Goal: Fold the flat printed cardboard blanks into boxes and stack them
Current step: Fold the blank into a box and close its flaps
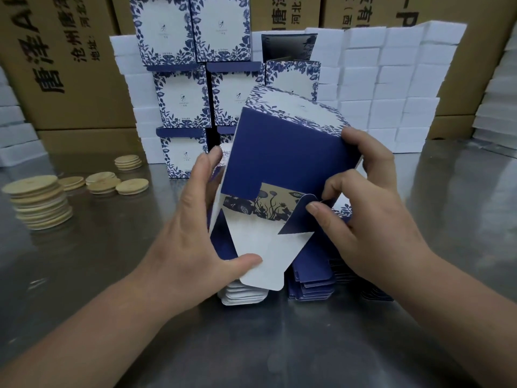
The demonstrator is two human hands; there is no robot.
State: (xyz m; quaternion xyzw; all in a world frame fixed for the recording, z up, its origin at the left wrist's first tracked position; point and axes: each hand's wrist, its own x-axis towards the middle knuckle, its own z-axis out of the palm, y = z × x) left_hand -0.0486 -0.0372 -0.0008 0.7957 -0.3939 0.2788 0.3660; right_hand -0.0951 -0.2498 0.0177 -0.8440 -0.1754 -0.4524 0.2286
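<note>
Box [282, 152] between the fingers [361, 140]: solid navy panel, white top face bordered with blue leaf print, white flap [265, 247], tan inner panel [279, 198] with dark floral silhouettes. Stacked boxes [181, 99] beyond the fingers: white, blue leaf borders. Discs [42, 197] left of the fingers: pale tan. Tabletop [251, 345]: grey, reflective.

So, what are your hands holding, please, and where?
Half-folded printed box: left hand grips its left side and white flap, right hand its right edge, thumb on a small blue flap.
</note>
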